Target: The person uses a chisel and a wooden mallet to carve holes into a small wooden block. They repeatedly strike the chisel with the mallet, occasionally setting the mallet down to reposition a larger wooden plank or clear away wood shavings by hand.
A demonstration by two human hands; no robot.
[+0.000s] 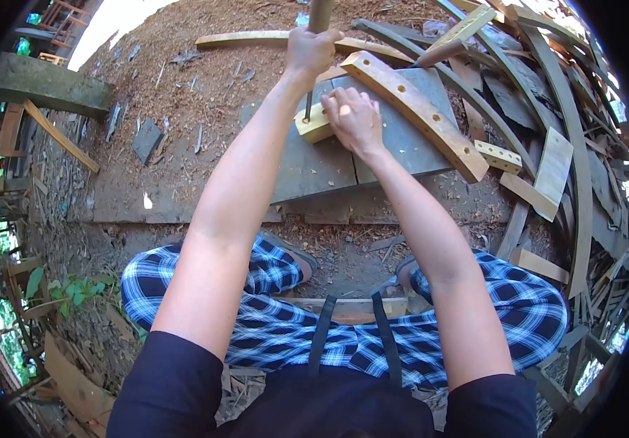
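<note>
My left hand point(313, 52) is wrapped round a tool with a thick round handle point(320, 13) and a thin dark metal shaft. The shaft's lower end meets a hole in the near end of a small yellowish wooden block point(314, 125); whether it sits inside the hole is hard to tell. My right hand point(356, 120) grips the block's other end, holding it down on a grey wooden board point(322, 171). Beside my right hand lies a long wooden beam point(420, 113) with several round holes along its top.
To the right are a short block with several small holes point(498, 155), a pale wood piece point(554, 171) and a heap of curved strips point(573, 146). Wood chips cover the ground point(176, 95). A thick grey plank point(48, 86) is at left.
</note>
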